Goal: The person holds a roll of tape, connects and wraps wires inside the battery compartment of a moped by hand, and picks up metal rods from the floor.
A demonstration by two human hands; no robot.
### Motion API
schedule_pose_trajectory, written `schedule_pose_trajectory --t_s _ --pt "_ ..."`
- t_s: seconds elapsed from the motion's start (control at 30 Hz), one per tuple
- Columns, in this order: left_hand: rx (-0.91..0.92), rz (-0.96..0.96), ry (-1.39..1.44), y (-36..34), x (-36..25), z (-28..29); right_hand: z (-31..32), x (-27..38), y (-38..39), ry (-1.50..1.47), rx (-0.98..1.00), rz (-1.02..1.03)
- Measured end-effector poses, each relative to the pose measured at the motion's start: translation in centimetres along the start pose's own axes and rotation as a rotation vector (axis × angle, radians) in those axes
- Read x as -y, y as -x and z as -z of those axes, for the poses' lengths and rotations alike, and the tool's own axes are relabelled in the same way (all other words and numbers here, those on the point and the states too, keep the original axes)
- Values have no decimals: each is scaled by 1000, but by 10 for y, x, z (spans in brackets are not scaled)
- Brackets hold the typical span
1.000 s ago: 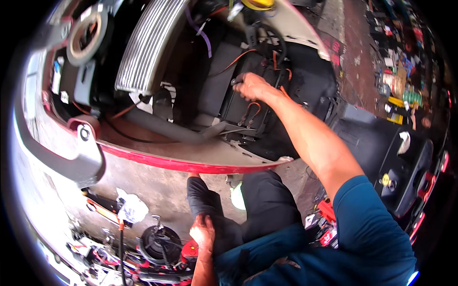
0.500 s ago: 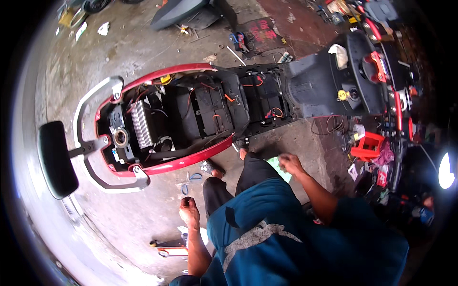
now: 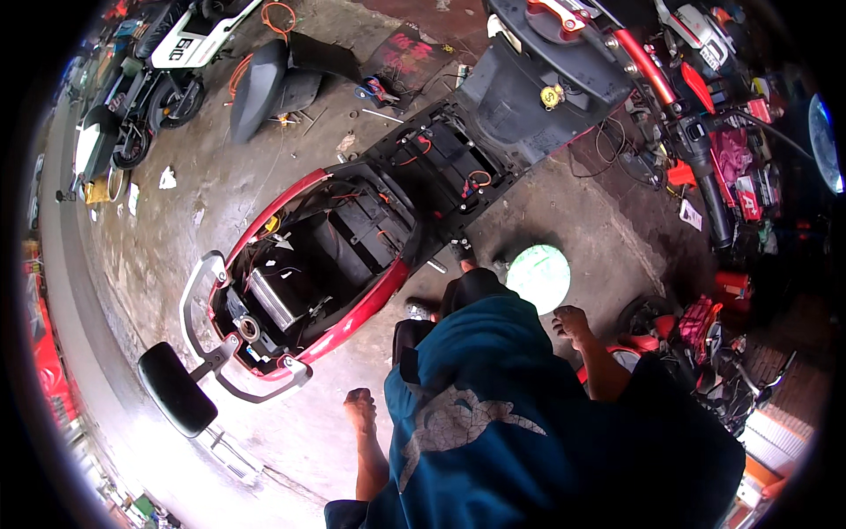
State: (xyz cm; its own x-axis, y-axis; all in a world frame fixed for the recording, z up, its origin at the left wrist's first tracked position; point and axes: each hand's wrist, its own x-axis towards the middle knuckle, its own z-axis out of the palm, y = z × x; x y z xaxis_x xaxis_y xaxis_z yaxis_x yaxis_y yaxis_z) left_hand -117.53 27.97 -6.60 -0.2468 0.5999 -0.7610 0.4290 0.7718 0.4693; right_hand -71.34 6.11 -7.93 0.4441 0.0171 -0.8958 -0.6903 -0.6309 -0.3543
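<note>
My left hand hangs low with curled fingers, apart from everything; nothing shows in it. My right hand is also curled, beside a round pale-green stool top, and no object shows in it. Ahead of me stands a red scooter with its seat off and the inside of its body bare. A ribbed silver box and orange wires show within. At its tail a silver grab rail carries a black backrest. A round yellow tag hangs at the front panel.
A loose dark seat lies on the floor beyond the scooter, near pliers and a metal rod. A white motorbike stands far left. The handlebar and a red motorbike are at right.
The view has turned, so the scooter now slants up to the right. Both hands have dropped lower in the picture, and the right hand no longer overlaps the green stool top.
</note>
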Motion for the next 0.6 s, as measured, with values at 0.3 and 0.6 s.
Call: schedule_pose_trajectory --t_s 0.3,0.6 --pt "65 -138 176 12 -52 -31 -28 67 -10 185 80 119" --pt "39 15 91 31 11 -43 -29 95 -25 193 146 165"
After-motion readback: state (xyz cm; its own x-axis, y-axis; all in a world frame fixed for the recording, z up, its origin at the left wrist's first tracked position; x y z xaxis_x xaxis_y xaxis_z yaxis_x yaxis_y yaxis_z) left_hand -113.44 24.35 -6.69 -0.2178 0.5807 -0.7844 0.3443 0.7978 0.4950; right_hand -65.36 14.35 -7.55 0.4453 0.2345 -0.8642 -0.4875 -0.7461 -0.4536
